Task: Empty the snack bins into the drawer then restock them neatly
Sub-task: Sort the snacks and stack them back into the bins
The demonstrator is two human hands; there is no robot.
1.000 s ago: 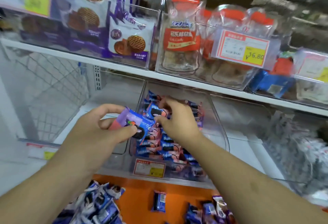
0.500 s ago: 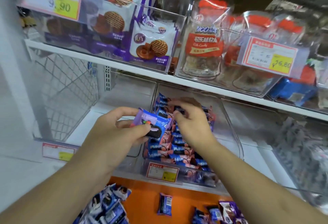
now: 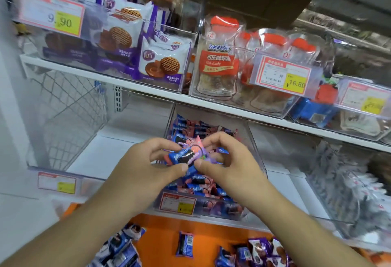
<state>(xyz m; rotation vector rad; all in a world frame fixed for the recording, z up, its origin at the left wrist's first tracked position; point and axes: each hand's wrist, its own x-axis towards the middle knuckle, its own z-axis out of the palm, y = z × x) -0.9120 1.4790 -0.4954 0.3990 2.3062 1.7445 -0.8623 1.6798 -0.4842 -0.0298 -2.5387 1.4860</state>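
Note:
Both hands meet over the clear middle bin (image 3: 257, 156) on the lower shelf. My left hand (image 3: 148, 163) pinches a small blue cookie packet (image 3: 182, 155) between thumb and fingers. My right hand (image 3: 226, 159) pinches the purple and pink packet (image 3: 198, 150) pressed against it. Under the hands the bin holds several blue and pink cookie packets (image 3: 201, 188). Below the shelf, the orange drawer (image 3: 160, 237) holds loose packets (image 3: 185, 244) scattered on its floor.
A clear bin (image 3: 63, 156) to the left holds nothing I can see; the one to the right holds grey-white packets (image 3: 349, 182). The upper shelf (image 3: 148, 92) carries bins of purple biscuit bags (image 3: 163, 63) and red-topped candy bags (image 3: 220, 59). Price tags hang on the bin fronts.
My right hand has come out of the middle bin to meet my left hand, and now pinches the purple and pink packet beside the blue one. The camera has tilted up a little.

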